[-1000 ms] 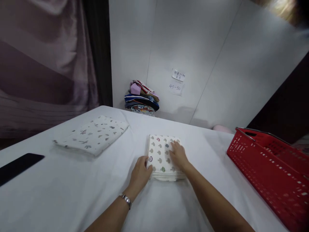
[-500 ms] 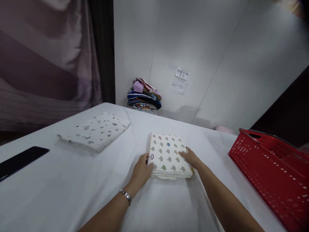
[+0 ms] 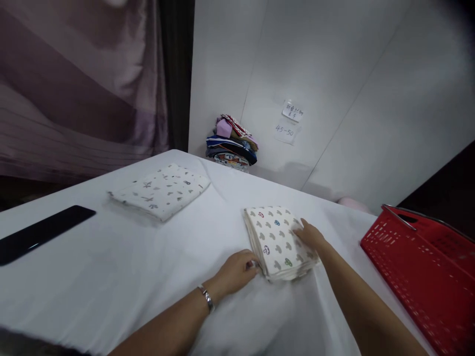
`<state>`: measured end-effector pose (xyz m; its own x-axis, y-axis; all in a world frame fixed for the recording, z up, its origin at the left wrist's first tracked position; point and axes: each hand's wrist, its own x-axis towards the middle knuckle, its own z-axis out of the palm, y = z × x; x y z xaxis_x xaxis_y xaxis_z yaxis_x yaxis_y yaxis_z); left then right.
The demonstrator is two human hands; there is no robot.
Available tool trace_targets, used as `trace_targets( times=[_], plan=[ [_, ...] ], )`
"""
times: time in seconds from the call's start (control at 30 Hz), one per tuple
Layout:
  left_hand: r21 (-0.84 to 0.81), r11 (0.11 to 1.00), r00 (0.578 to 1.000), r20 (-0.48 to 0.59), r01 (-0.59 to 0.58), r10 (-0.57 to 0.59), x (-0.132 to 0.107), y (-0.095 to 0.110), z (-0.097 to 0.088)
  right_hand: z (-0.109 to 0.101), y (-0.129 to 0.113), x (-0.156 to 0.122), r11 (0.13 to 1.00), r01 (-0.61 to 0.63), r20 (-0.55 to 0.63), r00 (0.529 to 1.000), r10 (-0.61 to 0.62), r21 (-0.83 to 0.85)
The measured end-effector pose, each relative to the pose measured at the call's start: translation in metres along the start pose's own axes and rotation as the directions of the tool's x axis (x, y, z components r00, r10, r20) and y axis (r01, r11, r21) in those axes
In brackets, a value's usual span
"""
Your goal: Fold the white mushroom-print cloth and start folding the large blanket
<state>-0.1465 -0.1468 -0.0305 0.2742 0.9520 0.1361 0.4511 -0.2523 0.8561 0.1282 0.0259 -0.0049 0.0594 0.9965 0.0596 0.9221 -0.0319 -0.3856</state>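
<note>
A folded white cloth with a mushroom print (image 3: 277, 241) lies on the white-covered table (image 3: 148, 277), turned at an angle. My left hand (image 3: 237, 271), a watch on its wrist, has its fingers curled against the cloth's near left edge and pinches it. On the cloth's right side rests my right hand (image 3: 310, 235), fingers stretched flat over the top layer. Both forearms reach in from the bottom of the view.
A second folded cloth with small grey prints (image 3: 160, 191) lies at the far left. A flat black object (image 3: 40, 232) sits by the left edge. A red plastic basket (image 3: 426, 269) stands at the right. A pile of coloured clothes (image 3: 232, 147) leans against the white wall, beside paper notes (image 3: 289, 121).
The mushroom-print cloth has shifted right and turned. My right hand slid from its top to its right edge; my left hand dropped to the near left edge. The view has swung left.
</note>
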Motion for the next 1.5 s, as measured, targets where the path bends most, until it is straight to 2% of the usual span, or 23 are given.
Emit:
trace_targets(
  times=[0.1, 0.2, 0.33, 0.4, 0.57, 0.63, 0.73, 0.8, 0.9, 1.07, 1.27, 1.37, 1.5],
  plan=[
    [0.009, 1.000, 1.000, -0.003, -0.012, 0.012, 0.001, -0.003, 0.001, 0.007, -0.027, -0.017, 0.983, 0.173, 0.011, 0.985, -0.173, -0.056],
    [0.008, 0.999, 0.999, -0.017, -0.032, 0.032, 0.001, -0.005, 0.003, 0.025, -0.057, -0.050, 0.944, 0.327, 0.030, 0.944, -0.329, 0.048],
    [0.013, 0.999, 0.998, -0.038, -0.049, 0.050, 0.002, -0.007, 0.004, 0.048, -0.084, -0.094, 0.834, 0.532, 0.076, 0.834, -0.546, 0.146],
    [0.020, 0.999, 0.998, -0.037, -0.050, 0.050, 0.003, -0.008, 0.004, 0.054, -0.091, -0.108, 0.817, 0.561, 0.093, 0.814, -0.574, 0.131],
    [0.026, 0.999, 0.998, -0.047, -0.037, 0.038, 0.003, -0.010, 0.003, 0.061, -0.095, -0.120, 0.843, 0.536, 0.157, 0.831, -0.534, 0.032],
    [0.038, 0.999, 0.997, -0.079, 0.018, -0.015, 0.005, -0.011, -0.003, 0.062, -0.093, -0.121, 0.845, 0.534, 0.183, 0.828, -0.531, 0.033],
    [0.100, 0.984, 0.973, -0.194, 0.149, -0.128, 0.018, -0.011, -0.022, 0.060, -0.090, -0.117, 0.840, 0.536, 0.189, 0.819, -0.541, 0.083],
    [0.154, 0.965, 0.950, -0.265, 0.211, -0.165, 0.033, -0.013, -0.037, 0.057, -0.090, -0.111, 0.841, 0.523, 0.175, 0.823, -0.540, 0.136],
    [0.180, 0.947, 0.929, -0.307, 0.267, -0.204, 0.062, -0.017, -0.050, 0.051, -0.097, -0.096, 0.850, 0.490, 0.147, 0.842, -0.519, 0.194],
    [0.151, 0.931, 0.902, -0.337, 0.333, -0.268, 0.098, -0.028, -0.040, 0.047, -0.125, -0.066, 0.875, 0.477, 0.128, 0.866, -0.484, 0.082],
    [0.106, 0.913, 0.847, -0.428, 0.394, -0.316, 0.107, -0.041, -0.031, 0.061, -0.149, -0.046, 0.877, 0.472, 0.147, 0.877, -0.457, -0.086],
    [0.103, 0.927, 0.862, -0.417, 0.359, -0.288, 0.105, -0.047, -0.033, 0.064, -0.150, -0.037, 0.877, 0.476, 0.135, 0.875, -0.465, -0.065],
    [0.098, 0.939, 0.878, -0.397, 0.330, -0.267, 0.106, -0.053, -0.034, 0.060, -0.144, -0.022, 0.884, 0.462, 0.117, 0.876, -0.467, 0.072]
  ],
)
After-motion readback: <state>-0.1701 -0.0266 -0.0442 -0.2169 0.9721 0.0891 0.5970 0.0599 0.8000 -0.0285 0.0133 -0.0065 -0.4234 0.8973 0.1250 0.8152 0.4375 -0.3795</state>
